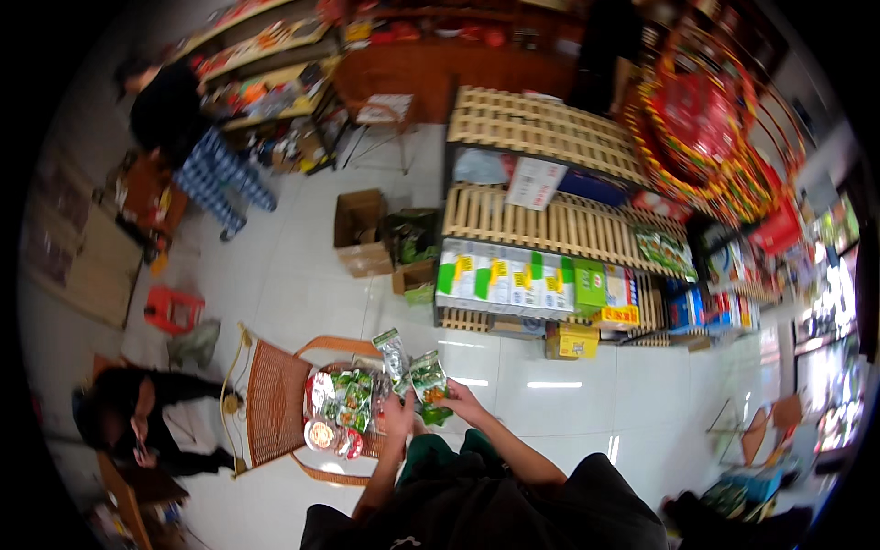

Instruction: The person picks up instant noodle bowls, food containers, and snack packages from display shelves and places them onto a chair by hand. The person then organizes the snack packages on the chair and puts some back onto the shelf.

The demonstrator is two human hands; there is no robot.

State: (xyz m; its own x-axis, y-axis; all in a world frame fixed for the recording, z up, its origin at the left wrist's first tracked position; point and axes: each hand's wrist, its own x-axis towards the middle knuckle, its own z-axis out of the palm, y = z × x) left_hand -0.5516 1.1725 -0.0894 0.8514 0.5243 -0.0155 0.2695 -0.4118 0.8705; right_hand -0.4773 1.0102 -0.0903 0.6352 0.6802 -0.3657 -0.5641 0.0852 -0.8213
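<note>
My left hand [399, 414] grips the lower end of a silver-and-green food packet [392, 352] that points away from me. Beside it, my right hand [467, 404] holds green food packets [429, 377] by their right edge; how many is blurred. Close on the left stands a woven wicker armchair [278, 397]. Its seat carries a pile of small green packets [353, 402], a shiny silver-and-red packet [320, 395] and round packages with red labels [320, 435]. Part of the pile is hidden behind my left hand.
A slatted wooden shelf rack [522, 213] with cartons [505, 282] stands ahead. Open cardboard boxes [361, 234] sit at its left. One person [124, 423] sits at left holding a phone-like object; another person [172, 117] bends by the far shelves. A red stool [174, 309] is nearby.
</note>
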